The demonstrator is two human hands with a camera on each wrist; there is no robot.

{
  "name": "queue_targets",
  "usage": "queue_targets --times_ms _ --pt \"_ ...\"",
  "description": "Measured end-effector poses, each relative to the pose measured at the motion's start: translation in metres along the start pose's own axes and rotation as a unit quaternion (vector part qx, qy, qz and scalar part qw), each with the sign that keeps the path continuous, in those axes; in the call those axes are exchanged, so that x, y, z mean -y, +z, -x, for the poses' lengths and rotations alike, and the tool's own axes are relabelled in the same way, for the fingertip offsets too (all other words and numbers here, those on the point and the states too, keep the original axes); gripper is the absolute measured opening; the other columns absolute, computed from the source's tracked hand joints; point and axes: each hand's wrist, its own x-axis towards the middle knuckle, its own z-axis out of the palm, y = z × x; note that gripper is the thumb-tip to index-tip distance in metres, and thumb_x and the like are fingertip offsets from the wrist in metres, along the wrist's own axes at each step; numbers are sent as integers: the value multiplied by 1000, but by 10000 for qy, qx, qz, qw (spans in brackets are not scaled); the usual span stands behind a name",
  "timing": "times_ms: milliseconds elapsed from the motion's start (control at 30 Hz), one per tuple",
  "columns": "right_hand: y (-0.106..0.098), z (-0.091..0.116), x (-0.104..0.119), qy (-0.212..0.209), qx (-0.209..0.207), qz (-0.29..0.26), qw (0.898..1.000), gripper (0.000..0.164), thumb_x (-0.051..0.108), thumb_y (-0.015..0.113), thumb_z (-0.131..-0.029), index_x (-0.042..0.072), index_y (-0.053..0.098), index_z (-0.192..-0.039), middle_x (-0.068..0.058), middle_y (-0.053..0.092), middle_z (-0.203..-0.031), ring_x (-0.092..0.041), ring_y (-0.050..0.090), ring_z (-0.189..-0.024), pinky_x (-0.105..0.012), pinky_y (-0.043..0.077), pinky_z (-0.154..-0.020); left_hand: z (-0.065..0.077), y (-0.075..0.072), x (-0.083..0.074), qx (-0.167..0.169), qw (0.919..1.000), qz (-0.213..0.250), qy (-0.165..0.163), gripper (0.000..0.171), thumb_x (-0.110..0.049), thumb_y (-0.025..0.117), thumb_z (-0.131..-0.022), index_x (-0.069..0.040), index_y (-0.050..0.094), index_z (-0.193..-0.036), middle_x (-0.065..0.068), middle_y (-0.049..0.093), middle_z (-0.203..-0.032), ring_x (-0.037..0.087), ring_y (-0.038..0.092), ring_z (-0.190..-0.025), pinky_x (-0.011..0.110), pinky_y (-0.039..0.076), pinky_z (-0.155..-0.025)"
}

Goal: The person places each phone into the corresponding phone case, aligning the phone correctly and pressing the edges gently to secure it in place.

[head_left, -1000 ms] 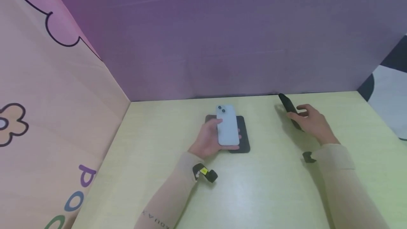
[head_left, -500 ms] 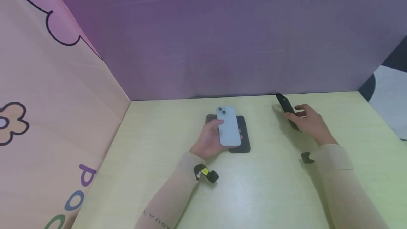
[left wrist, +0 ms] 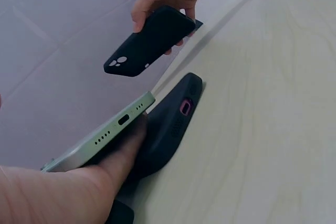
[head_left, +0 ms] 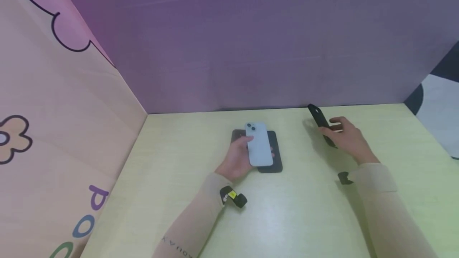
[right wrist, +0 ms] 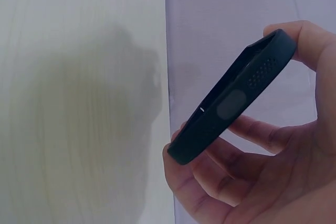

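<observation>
My left hand (head_left: 234, 161) holds a pale blue phone (head_left: 259, 146), back up, thumb across its side and fingers beneath. Its charging-port edge shows in the left wrist view as a pale phone edge (left wrist: 115, 127). Below that hand, a dark, round-cornered thing (head_left: 277, 163) lies on the table; the left wrist view shows a port hole in its end. The phone hides much of it, so I cannot tell whether it is one piece or two. My right hand (head_left: 349, 140) pinches a black phone case (head_left: 317, 115) by its edges, tilted above the table; its hollow inside shows in the right wrist view.
The pale wooden table (head_left: 172, 178) ends at a purple backdrop (head_left: 229, 51). A printed cloth panel (head_left: 64, 102) stands along the left side. Each forearm carries a small dark wrist camera (head_left: 234, 196).
My right hand has carried the black case slightly left. My left hand, with the phone, has shifted a little toward me and to the right.
</observation>
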Motion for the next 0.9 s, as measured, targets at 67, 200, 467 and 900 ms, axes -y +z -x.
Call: queue_targets --times_ms 67,200,467,900 --pt "1 1 1 -2 28 -46 10000 95 69 51 -97 0 26 -158 -36 42 -150 -53 49 -132 -66 46 -101 0 -1 1 -25 10000 -7 11 62 -39 44 -103 -24 26 -161 23 34 -162 46 46 -140 58 45 -113" --pt "1 2 3 -60 40 -95 9999 94 67 52 -97 1 26 -158 -35 43 -151 -52 49 -132 -64 48 -100 -2 -1 2 -24 10000 -35 3 64 -47 44 -103 -25 26 -161 25 34 -161 45 48 -138 60 44 -113" --pt "3 4 6 -131 49 -138 9998 87 62 54 -99 3 28 -157 -32 41 -154 -50 46 -135 -64 48 -101 -3 0 0 -339 9992 -68 -190 72 -56 45 -101 -16 29 -159 23 43 -154 45 49 -138 60 41 -117" --pt "5 4 12 -260 171 -233 9992 84 57 56 -100 3 28 -158 -28 43 -154 -48 45 -139 -64 47 -103 -4 -1 -1 -373 9991 -61 -169 73 -57 42 -102 -13 29 -158 24 42 -155 43 49 -138 59 39 -118"
